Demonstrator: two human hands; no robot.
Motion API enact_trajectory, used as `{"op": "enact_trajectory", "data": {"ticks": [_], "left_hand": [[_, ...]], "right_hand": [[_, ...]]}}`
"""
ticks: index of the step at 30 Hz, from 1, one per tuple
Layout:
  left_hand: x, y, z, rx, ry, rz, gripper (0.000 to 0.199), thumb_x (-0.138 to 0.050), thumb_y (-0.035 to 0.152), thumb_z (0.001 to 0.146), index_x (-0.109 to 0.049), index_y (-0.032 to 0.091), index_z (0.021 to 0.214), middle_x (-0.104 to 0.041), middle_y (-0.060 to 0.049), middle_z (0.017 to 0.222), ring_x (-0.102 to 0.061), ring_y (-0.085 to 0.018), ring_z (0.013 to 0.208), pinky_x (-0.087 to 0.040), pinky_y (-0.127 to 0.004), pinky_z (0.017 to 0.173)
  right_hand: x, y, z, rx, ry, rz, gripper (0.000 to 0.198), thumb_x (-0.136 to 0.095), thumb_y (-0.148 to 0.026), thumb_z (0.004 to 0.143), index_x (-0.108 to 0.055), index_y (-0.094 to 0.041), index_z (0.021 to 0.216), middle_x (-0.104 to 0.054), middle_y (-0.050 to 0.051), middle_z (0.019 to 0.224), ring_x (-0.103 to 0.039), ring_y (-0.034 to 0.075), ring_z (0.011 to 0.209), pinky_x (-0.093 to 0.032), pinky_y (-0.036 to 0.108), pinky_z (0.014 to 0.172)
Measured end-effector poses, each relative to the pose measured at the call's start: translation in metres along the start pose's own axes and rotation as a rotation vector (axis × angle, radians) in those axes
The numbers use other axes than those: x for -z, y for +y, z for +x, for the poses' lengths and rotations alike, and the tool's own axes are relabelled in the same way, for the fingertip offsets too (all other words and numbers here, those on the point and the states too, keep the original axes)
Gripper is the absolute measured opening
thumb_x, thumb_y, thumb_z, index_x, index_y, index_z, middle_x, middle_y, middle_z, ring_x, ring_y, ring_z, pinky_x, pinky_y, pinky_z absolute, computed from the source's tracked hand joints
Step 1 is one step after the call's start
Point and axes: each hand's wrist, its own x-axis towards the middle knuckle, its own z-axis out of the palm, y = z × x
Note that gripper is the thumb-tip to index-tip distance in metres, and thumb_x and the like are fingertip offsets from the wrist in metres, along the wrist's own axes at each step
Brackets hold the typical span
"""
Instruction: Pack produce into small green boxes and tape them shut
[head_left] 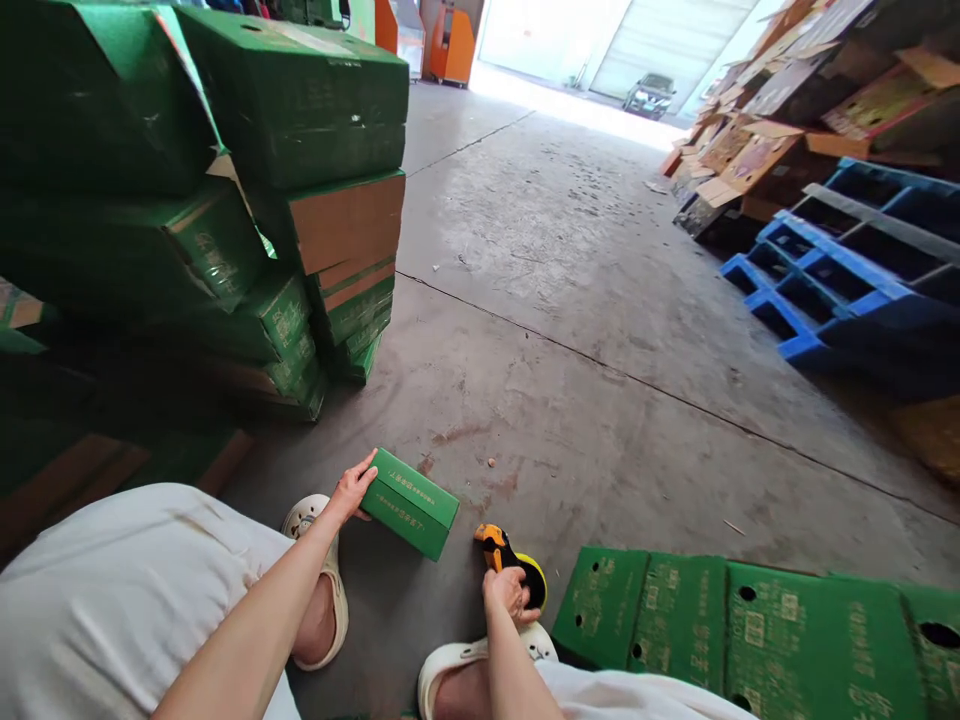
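Carton (pixel 415 505): small, green, lt-colored print on 2 faces, angled, held in L hand (pixel 352 492), clamped on L end. R hand (pixel 510 593), apart, grips orange/blk tape gun (pixel 513 557) just R of carton.

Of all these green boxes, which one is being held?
The small box in the left hand. No hand holds the stacked boxes at left or the row of boxes at lower right.
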Motion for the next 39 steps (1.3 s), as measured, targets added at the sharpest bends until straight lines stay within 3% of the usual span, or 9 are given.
{"op": "enact_trajectory", "data": {"ticks": [6, 8, 11, 15, 22, 25, 30, 34, 39], "left_hand": [[-0.003, -0.006, 0.002, -0.001, 0.052, 0.065, 0.096, -0.063, 0.081, 0.085, -0.043, 0.032, 0.164, -0.049, -0.008, 0.166, -0.066, -0.043, 0.127, -0.069, -0.049, 0.068], [-0.004, -0.009, 0.001, -0.028, 0.067, 0.103, 0.094, -0.06, 0.081, 0.088, -0.042, 0.031, 0.165, -0.051, -0.009, 0.164, -0.068, -0.043, 0.126, -0.068, -0.051, 0.074], [-0.006, -0.013, 0.002, -0.111, 0.117, 0.172, 0.083, -0.057, 0.073, 0.094, -0.048, 0.028, 0.162, -0.059, -0.01, 0.158, -0.067, -0.04, 0.131, -0.063, -0.052, 0.097], [-0.009, -0.017, 0.003, -0.247, 0.177, 0.224, 0.062, -0.053, 0.056, 0.102, -0.058, 0.026, 0.155, -0.064, -0.007, 0.152, -0.058, -0.031, 0.144, -0.046, -0.044, 0.121], [-0.015, -0.021, 0.0, -0.336, 0.222, 0.215, 0.05, -0.052, 0.046, 0.104, -0.066, 0.027, 0.148, -0.062, -0.004, 0.155, -0.058, -0.024, 0.145, -0.039, -0.037, 0.127], [-0.014, -0.015, -0.004, -0.316, 0.225, 0.215, 0.046, -0.055, 0.042, 0.103, -0.07, 0.027, 0.143, -0.064, -0.004, 0.152, -0.058, -0.024, 0.144, -0.04, -0.035, 0.126], [0.009, 0.013, 0.001, -0.069, 0.254, 0.235, 0.031, -0.068, 0.045, 0.094, -0.084, 0.027, 0.113, -0.078, -0.011, 0.129, -0.065, -0.037, 0.136, -0.051, -0.044, 0.113], [0.026, 0.038, 0.012, 0.02, 0.296, 0.129, 0.052, -0.052, 0.058, 0.101, -0.083, 0.017, 0.106, -0.082, -0.017, 0.111, -0.077, -0.033, 0.111, -0.06, -0.038, 0.089], [0.02, 0.062, 0.009, 0.136, 0.065, -0.026, 0.066, -0.062, 0.074, 0.09, -0.081, 0.011, 0.101, -0.083, -0.017, 0.098, -0.079, -0.027, 0.084, -0.061, -0.033, 0.071]], "right_hand": [[0.025, -0.07, 0.007, 0.046, -0.009, 0.054, 0.059, -0.039, -0.071, 0.095, -0.065, -0.019, 0.104, -0.077, 0.027, 0.092, -0.074, 0.043, 0.089, -0.051, 0.049, 0.076], [0.046, -0.104, 0.011, 0.135, -0.004, 0.159, 0.064, -0.038, -0.08, 0.093, -0.065, -0.021, 0.095, -0.077, 0.027, 0.096, -0.073, 0.039, 0.087, -0.05, 0.041, 0.069], [0.077, -0.148, -0.003, 0.319, -0.177, 0.353, 0.07, -0.038, -0.09, 0.089, -0.058, -0.025, 0.071, -0.072, 0.014, 0.072, -0.063, 0.028, 0.067, -0.041, 0.033, 0.058], [0.084, -0.178, -0.051, 0.585, -0.494, 0.412, 0.068, -0.047, -0.088, 0.087, -0.047, -0.025, 0.062, -0.051, 0.0, 0.057, -0.046, 0.017, 0.057, -0.031, 0.028, 0.053], [0.065, -0.196, -0.069, 0.864, -0.672, 0.269, 0.058, -0.056, -0.073, 0.087, -0.044, -0.023, 0.059, -0.042, -0.004, 0.059, -0.039, 0.013, 0.06, -0.027, 0.025, 0.055], [0.068, -0.205, -0.058, 0.847, -0.844, 0.243, 0.054, -0.061, -0.071, 0.085, -0.054, -0.021, 0.065, -0.046, -0.005, 0.062, -0.041, 0.012, 0.06, -0.029, 0.023, 0.054], [0.07, -0.219, -0.051, 0.874, -0.933, 0.203, 0.053, -0.062, -0.07, 0.085, -0.061, -0.019, 0.069, -0.051, -0.004, 0.064, -0.045, 0.012, 0.062, -0.03, 0.022, 0.053], [0.072, -0.223, -0.052, 0.854, -0.97, 0.196, 0.053, -0.064, -0.069, 0.084, -0.062, -0.017, 0.071, -0.051, -0.003, 0.064, -0.045, 0.012, 0.062, -0.031, 0.022, 0.053], [0.085, -0.224, -0.06, 0.759, -1.087, 0.262, 0.053, -0.067, -0.069, 0.08, -0.061, -0.017, 0.073, -0.054, -0.002, 0.065, -0.048, 0.012, 0.059, -0.038, 0.023, 0.053]]}}
